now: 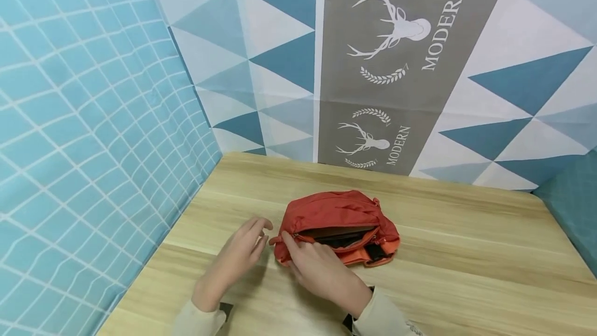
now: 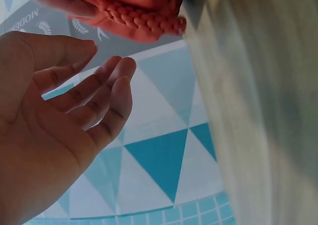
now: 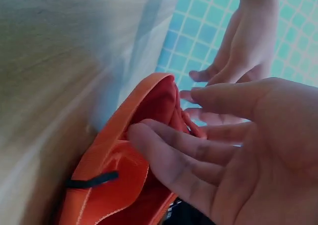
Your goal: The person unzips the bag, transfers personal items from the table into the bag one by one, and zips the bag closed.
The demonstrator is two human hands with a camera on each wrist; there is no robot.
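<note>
A red waist bag (image 1: 333,209) lies on the wooden table, its front zip pocket gaping and something dark inside. Orange lining shows along the pocket in the right wrist view, with a black strip (image 3: 94,180) at its side. My right hand (image 1: 322,271) is at the bag's near left corner, fingers extended and loosely bent against the fabric. To the left of the bag, my left hand (image 1: 240,248) hovers with relaxed fingers and nothing in them. A braided red cord (image 2: 144,21) at the bag's end shows beyond its fingertips in the left wrist view.
The wooden table (image 1: 466,232) runs back to a patterned cloth (image 1: 280,66) with triangles and deer prints. On the left stands a blue gridded cloth wall (image 1: 84,118). A black buckle (image 1: 374,252) sits on the bag's right strap.
</note>
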